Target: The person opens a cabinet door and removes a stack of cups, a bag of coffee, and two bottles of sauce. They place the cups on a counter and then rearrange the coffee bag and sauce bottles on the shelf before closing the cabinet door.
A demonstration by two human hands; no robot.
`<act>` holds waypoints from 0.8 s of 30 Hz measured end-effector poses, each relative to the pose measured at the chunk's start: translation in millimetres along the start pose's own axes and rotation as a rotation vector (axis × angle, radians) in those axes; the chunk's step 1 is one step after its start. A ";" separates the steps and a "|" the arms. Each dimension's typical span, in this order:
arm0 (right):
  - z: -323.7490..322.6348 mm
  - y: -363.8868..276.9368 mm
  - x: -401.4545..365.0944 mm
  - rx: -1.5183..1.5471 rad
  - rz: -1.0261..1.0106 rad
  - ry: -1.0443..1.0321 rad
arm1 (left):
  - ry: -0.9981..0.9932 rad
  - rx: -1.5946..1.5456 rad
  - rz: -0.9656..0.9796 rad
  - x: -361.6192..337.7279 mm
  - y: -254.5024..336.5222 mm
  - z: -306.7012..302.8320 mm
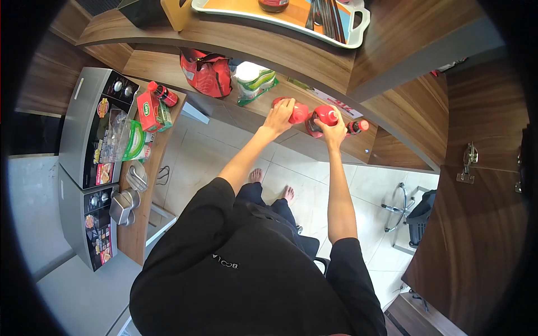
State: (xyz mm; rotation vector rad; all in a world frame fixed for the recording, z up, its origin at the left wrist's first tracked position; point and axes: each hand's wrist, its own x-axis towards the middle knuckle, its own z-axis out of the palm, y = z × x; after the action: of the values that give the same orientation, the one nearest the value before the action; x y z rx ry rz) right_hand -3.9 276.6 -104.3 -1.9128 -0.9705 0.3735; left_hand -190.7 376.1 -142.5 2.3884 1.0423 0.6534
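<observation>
On the wooden shelf ahead, my left hand (pixel 278 116) is wrapped round a red-capped bottle (pixel 298 113). Beside it, my right hand (pixel 332 130) grips a second, larger bottle (pixel 326 113) with a red top and dark red contents. Just right of that hand, a small dark bottle with a red cap (pixel 357 127) lies on the shelf or leans; its base is hard to see. Left of my left hand is a white and green plastic pack (pixel 254 82), and farther left a red bag (pixel 206 74).
A side shelf (pixel 136 242) at left holds a red and green box (pixel 150 112), a red-capped bottle (pixel 162 94), plastic packs and metal containers (pixel 124 206). Above, a white tray (pixel 269 21) rests on an upper shelf. A cabinet door (pixel 471 241) stands at right.
</observation>
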 end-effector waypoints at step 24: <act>-194.5 -78.8 -126.6 0.124 -0.074 0.127 | 0.136 -0.330 0.359 -66.0 159.9 -120.8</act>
State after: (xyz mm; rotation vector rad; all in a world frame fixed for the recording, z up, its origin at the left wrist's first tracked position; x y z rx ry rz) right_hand -5.3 84.1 47.6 -1.7617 -0.9110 0.2596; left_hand -213.1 253.4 27.8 2.2730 0.5020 1.0374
